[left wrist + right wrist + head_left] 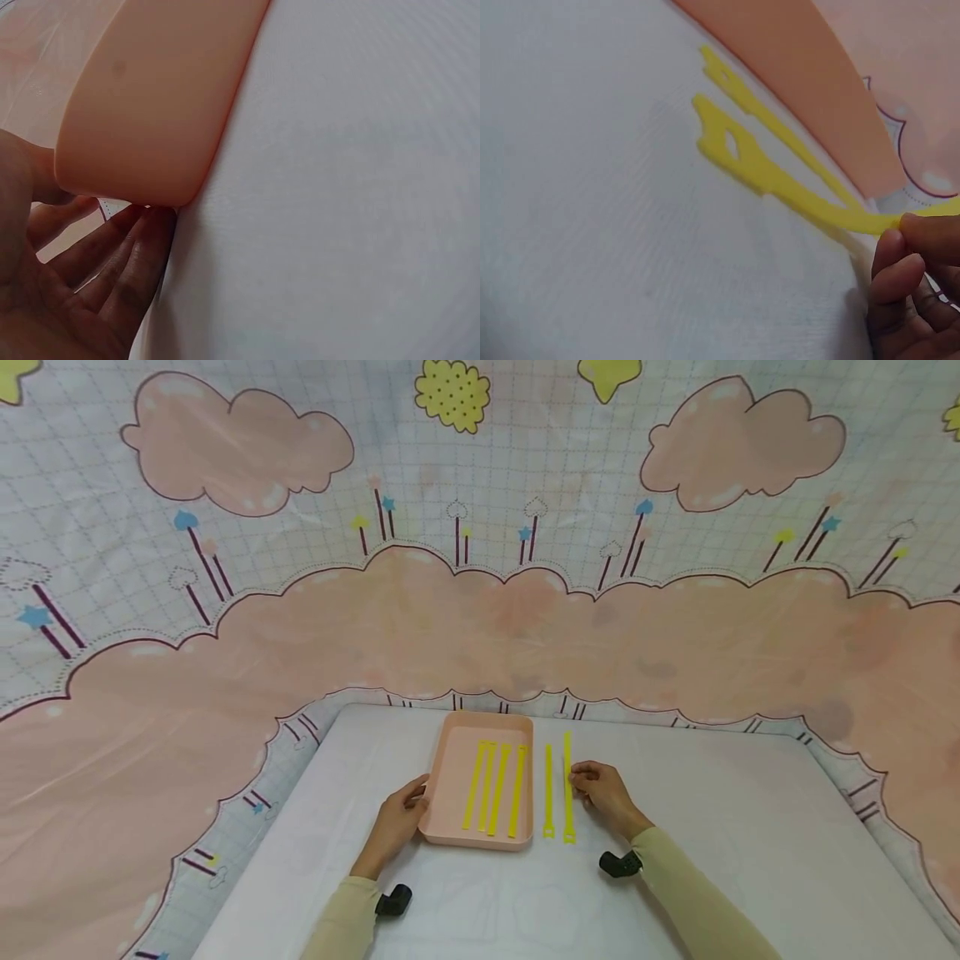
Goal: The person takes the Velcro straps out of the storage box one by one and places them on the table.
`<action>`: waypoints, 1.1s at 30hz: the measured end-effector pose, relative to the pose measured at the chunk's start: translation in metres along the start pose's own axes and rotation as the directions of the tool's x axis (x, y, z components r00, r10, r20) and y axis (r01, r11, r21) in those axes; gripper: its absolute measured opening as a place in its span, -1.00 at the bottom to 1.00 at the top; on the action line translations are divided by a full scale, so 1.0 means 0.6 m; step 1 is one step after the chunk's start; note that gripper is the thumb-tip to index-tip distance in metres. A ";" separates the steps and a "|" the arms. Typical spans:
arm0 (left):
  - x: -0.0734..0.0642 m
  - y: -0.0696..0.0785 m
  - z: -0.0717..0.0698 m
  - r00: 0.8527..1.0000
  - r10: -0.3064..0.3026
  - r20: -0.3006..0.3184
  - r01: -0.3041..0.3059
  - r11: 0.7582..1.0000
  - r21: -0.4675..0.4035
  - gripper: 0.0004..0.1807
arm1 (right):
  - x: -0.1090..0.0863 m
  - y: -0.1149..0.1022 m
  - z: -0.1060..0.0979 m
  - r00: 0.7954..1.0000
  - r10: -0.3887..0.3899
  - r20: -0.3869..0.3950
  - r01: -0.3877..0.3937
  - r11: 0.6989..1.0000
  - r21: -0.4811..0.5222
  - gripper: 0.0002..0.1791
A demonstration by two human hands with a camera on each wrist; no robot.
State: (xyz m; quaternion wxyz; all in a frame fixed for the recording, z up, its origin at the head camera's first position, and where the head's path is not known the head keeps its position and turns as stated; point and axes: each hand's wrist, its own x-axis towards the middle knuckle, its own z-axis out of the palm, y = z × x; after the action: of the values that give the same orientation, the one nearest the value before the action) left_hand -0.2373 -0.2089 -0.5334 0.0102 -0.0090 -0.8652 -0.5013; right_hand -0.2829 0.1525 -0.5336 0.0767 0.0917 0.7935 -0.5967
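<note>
Cartoon-printed cloth (480, 627) hangs behind a white table (787, 810); in the head view, a pink tray (453, 760) bears four yellow straps (498, 790), with an inner strap (548, 789) and an outer strap (568, 806) to its right. Left wrist: the left hand (75, 307) grips the tray's edge. Right wrist: the right hand (911, 285) pinches the outer strap, which bends; picking up seems the step in hand, the next move likely calling for a lift clear of the inner strap.

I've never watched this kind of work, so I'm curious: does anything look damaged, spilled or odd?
Nothing looks spilled or broken. A small dark spot shows on the tray's outer side, perhaps a blemish. One yellow strip looks bent, probably because the right-hand grip pinches it.
</note>
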 end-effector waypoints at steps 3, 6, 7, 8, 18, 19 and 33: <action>0.001 -0.001 -0.001 1.000 -0.002 0.002 0.002 1.000 -0.010 -0.49 | 0.000 0.003 0.002 1.000 -0.022 -0.008 0.022 1.000 -0.014 -0.78; 0.001 -0.001 -0.002 1.000 -0.006 -0.002 0.006 1.000 -0.020 -0.49 | -0.001 0.005 0.005 0.999 -0.043 -0.021 0.042 0.999 -0.028 -0.79; 0.002 -0.001 -0.002 1.000 -0.005 -0.003 0.005 1.000 -0.022 -0.49 | -0.002 0.005 0.006 0.998 -0.048 -0.030 0.047 0.998 -0.038 -0.79; 0.002 -0.002 -0.003 1.000 -0.002 -0.004 0.002 1.000 -0.018 -0.49 | -0.002 0.005 0.007 0.998 -0.053 -0.038 0.052 0.998 -0.045 -0.78; -0.002 -0.005 -0.004 1.000 -0.007 0.006 0.007 1.000 -0.008 -0.49 | -0.009 0.010 0.014 0.991 -0.051 -0.120 0.044 0.997 -0.060 -0.74; -0.002 -0.005 -0.005 1.000 -0.005 0.007 0.005 1.000 -0.007 -0.49 | -0.011 0.010 0.015 0.991 -0.050 -0.127 0.044 0.998 -0.052 -0.73; -0.003 -0.008 -0.005 1.000 0.004 0.011 -0.004 1.000 0.002 -0.50 | -0.034 0.009 0.004 0.993 -0.036 -0.115 0.045 0.996 0.075 -0.67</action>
State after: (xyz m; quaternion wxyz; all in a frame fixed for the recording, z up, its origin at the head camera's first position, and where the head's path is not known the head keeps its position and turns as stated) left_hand -0.2355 -0.2142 -0.5362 0.0064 -0.0136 -0.8657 -0.5003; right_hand -0.2615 0.1508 -0.5347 0.0155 0.1124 0.7745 -0.6223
